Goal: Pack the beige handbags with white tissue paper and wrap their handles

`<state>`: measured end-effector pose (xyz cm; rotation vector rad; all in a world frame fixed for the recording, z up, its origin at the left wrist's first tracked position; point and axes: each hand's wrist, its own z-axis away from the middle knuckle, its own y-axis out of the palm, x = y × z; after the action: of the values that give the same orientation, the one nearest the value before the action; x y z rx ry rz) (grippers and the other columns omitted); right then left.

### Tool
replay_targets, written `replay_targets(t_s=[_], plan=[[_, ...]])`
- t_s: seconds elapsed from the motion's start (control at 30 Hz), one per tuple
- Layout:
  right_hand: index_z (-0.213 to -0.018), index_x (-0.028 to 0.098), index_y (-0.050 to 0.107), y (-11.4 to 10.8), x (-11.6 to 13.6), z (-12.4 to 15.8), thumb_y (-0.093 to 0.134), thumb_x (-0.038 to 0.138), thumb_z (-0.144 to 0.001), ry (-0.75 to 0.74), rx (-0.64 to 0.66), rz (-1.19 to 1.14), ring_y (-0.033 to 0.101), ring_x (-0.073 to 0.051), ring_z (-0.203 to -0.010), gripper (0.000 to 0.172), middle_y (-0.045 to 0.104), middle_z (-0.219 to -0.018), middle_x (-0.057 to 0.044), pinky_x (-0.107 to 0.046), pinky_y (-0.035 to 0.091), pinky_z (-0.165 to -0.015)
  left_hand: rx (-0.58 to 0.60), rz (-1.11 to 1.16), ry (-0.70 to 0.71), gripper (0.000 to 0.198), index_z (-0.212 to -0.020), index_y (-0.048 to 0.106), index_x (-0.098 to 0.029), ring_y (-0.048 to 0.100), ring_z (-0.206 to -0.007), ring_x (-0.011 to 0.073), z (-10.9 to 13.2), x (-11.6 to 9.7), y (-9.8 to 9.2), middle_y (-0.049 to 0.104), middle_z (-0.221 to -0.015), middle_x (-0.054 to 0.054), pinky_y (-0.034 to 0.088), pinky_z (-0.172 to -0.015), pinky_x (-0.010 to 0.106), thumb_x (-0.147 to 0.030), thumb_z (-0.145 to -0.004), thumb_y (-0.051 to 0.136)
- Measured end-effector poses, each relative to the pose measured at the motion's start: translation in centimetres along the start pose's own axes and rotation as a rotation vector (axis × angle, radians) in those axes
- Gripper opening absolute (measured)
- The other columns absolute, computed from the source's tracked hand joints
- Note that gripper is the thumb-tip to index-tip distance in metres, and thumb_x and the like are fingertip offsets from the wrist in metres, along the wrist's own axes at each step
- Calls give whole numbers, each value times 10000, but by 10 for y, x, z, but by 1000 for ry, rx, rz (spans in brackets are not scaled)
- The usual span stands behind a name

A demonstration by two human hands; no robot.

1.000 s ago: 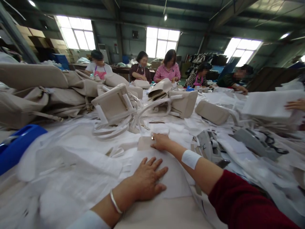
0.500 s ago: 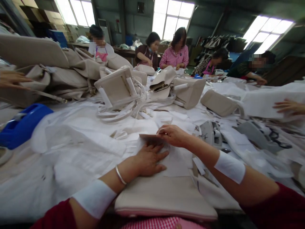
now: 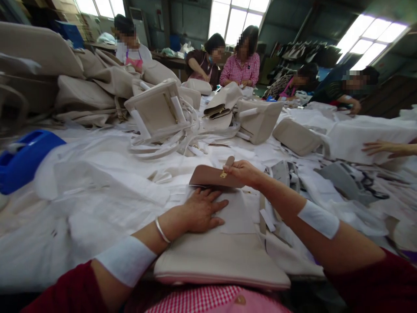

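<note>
A beige handbag (image 3: 224, 256) lies flat at the table's near edge, its base toward me. Over its front, a sheet of white paper (image 3: 239, 213) is spread. My left hand (image 3: 204, 210) rests flat on that paper with fingers spread. Beyond it, my right hand (image 3: 244, 172) pinches the end of the bag's flap (image 3: 208, 176), at a small tab with a gold-coloured metal clasp (image 3: 223, 174). The flap is raised and tilted, its inner side toward me. My right fingertips partly cover the tab.
Blue tape dispenser (image 3: 29, 158) stands at left, grey tape dispenser (image 3: 350, 182) at right. Several beige bags (image 3: 156, 111) are heaped beyond. White wrapping sheets (image 3: 107, 191) cover the table. Another person's hand (image 3: 387, 148) touches a white-wrapped bundle at right. Several co-workers (image 3: 241, 65) sit opposite.
My right hand has lifted the flap higher, so its inner side and clasp now show. My left hand stays flat on the paper. The other person's hand at far left has left the view.
</note>
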<state>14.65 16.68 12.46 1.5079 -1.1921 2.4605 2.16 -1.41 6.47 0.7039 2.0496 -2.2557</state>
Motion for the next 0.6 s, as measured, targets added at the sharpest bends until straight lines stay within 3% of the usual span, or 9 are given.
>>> replay_targets(t_s=[0.17, 0.27, 0.5, 0.6], plan=[[-793, 97, 716, -7, 10, -27, 594, 543, -796, 79, 14, 26, 483, -107, -506, 462, 609, -647, -40, -227, 334, -454, 27, 12, -11, 660, -1479, 331, -348, 264, -1404, 401, -2, 3, 2, 308, -1562, 94, 195, -1103, 603, -656, -896, 357], [-776, 91, 717, -7, 20, -29, 596, 529, -800, 95, 16, 72, 472, -104, -495, 455, 603, -633, -37, -227, 327, -448, 33, 30, -16, 660, -1479, 330, -351, 246, -1412, 398, -2, 3, 2, 292, -1570, 92, 179, -1108, 603, -657, -895, 367], [-659, 107, 709, 10, 13, 20, 532, 579, -828, -31, 39, 193, 444, -104, -533, 532, 546, -566, -4, -236, 329, -495, -6, 46, -31, 643, -1458, 387, -324, 342, -1361, 397, 0, 1, -1, 341, -1533, 133, 241, -1086, 589, -629, -892, 416], [-677, 130, 714, 21, 0, 42, 504, 574, -862, -82, 44, 178, 490, -122, -563, 525, 565, -568, 1, -241, 359, -525, -14, 95, 59, 657, -1458, 404, -263, 315, -1390, 380, 1, 5, -8, 348, -1539, 129, 230, -1130, 530, -580, -886, 478]])
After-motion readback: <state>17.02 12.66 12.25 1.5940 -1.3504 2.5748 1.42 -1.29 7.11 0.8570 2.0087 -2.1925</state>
